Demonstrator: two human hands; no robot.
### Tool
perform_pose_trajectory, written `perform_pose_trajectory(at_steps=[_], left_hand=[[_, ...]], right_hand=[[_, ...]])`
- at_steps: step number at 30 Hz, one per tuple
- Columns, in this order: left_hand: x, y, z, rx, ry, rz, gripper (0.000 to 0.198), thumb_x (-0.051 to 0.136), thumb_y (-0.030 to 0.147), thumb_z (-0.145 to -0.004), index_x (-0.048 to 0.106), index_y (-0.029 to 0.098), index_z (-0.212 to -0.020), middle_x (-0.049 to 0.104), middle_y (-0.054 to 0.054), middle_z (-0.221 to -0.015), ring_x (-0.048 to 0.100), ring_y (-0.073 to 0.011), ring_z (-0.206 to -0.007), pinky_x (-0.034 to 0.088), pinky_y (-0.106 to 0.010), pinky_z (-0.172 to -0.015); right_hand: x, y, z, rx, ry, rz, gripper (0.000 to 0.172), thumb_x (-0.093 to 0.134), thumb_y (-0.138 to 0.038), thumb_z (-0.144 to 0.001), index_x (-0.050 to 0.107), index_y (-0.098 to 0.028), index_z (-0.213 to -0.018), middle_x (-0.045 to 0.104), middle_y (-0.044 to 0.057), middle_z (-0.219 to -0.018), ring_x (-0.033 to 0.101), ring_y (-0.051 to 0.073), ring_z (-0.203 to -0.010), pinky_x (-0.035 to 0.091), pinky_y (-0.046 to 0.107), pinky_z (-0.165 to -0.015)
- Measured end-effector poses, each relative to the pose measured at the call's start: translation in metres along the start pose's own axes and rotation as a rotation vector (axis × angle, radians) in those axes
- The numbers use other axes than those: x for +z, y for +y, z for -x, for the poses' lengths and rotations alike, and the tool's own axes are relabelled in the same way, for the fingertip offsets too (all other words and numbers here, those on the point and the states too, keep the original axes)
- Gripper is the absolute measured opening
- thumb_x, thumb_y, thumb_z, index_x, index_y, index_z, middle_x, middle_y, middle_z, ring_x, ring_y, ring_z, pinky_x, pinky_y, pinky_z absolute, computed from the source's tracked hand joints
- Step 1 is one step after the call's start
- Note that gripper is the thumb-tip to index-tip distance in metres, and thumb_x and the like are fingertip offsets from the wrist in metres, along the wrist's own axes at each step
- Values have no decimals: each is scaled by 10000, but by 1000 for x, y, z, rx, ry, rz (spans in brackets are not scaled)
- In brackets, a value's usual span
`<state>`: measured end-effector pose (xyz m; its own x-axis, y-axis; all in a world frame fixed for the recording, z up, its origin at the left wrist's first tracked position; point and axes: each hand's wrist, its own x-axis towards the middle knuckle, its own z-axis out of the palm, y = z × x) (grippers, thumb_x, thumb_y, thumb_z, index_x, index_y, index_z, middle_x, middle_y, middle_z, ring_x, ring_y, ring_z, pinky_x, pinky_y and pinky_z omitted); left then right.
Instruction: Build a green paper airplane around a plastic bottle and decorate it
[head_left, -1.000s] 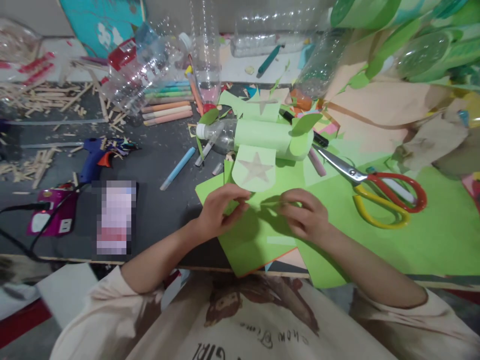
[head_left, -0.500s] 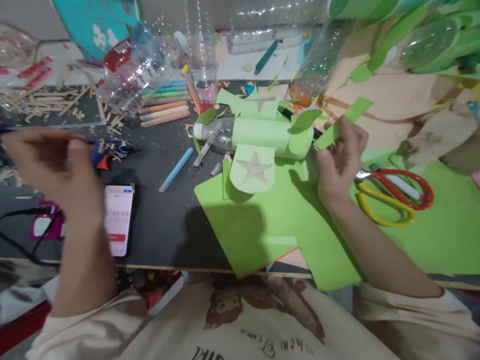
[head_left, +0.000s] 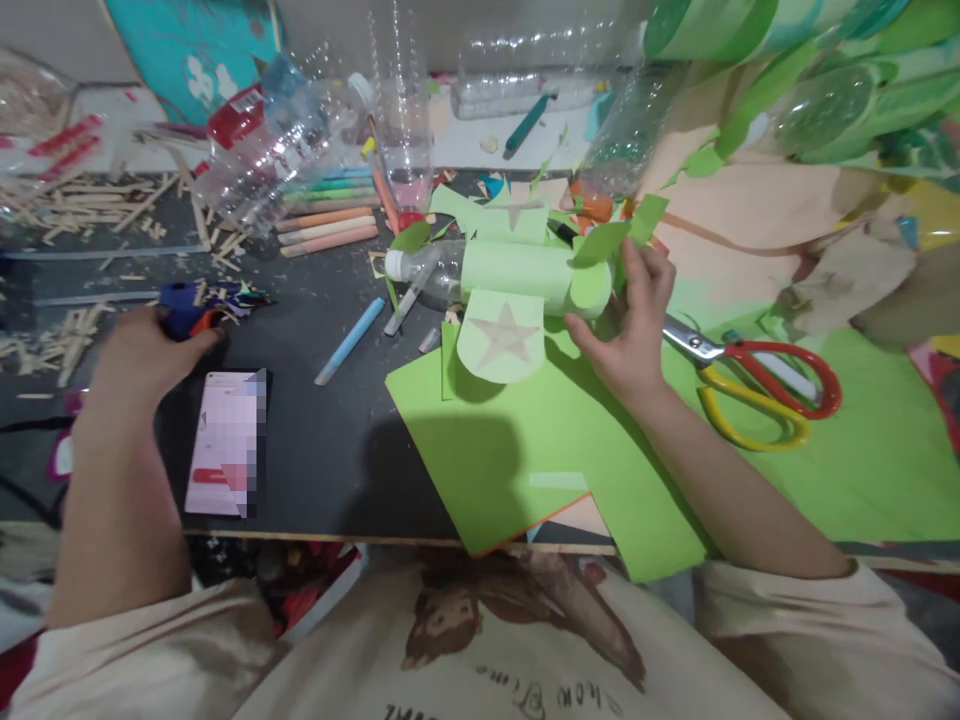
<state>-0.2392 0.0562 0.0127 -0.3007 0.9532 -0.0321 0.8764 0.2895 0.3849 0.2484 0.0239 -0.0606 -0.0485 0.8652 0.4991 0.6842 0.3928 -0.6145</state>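
A clear plastic bottle (head_left: 442, 270) lies on its side, wrapped in pale green paper (head_left: 517, 270). Its paper wing (head_left: 502, 335) bears a brown star, and leaf-like green paper pieces stand at its rear. My right hand (head_left: 630, 330) curves round that rear end, thumb below and fingers behind; their exact contact is partly hidden. A small green paper strip (head_left: 649, 218) shows above my right index finger. On the left, my left hand (head_left: 150, 355) closes on a blue and orange tool (head_left: 184, 312), whose far end lies among shavings and whose kind is unclear.
Scissors (head_left: 705, 350) with red and yellow handles lie on green paper sheets (head_left: 465, 470) to the right. A phone (head_left: 225, 440) sits near my left forearm. Markers (head_left: 330, 235), wood sticks (head_left: 67, 210) and clear bottles (head_left: 401, 120) crowd the back.
My left hand has lowered onto the blue and orange tool. My right hand has moved left, with the green strip, to the bottle's rear end, its thumb spreading away from the fingers.
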Motion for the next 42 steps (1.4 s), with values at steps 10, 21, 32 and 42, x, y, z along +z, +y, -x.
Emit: perform_pose_trajectory(at_steps=[10,21,32,42], left_hand=[[-16,50,11,-361,144,-163,354,718,445,-632,424,251,-595,447,25,-505,515,-228,-615,496,-525,-763],[3,116,46,271,159,4,869,759,732,-507,562,181,-1149,657,-70,-977,623,-274,-860,533,-502,-844],[50,191,49,792,-10,-63,763,391,855,-803,440,162,-1119,578,-164,-1033,621,-312,-913,518,-382,-760],[61,185,51,851,85,21,557,433,726,-886,468,197,-1058,575,-121,-981,614,-272,-894,495,-324,-719]], right_hand=[[5,2,0,-28,42,93,719,674,-425,-848,289,-346,-1450,371,140,-1346,423,382,-1321,456,680,-1025],[5,6,0,-12,27,41,622,631,-521,-867,323,-353,-1381,374,134,-1324,417,376,-1313,507,638,-963],[7,8,1,14,-27,-27,658,636,-444,-874,293,-346,-1427,362,146,-1373,381,391,-1359,563,600,-905],[8,6,1,19,-25,-31,626,611,-460,-894,295,-348,-1422,367,149,-1373,395,391,-1352,573,597,-893]])
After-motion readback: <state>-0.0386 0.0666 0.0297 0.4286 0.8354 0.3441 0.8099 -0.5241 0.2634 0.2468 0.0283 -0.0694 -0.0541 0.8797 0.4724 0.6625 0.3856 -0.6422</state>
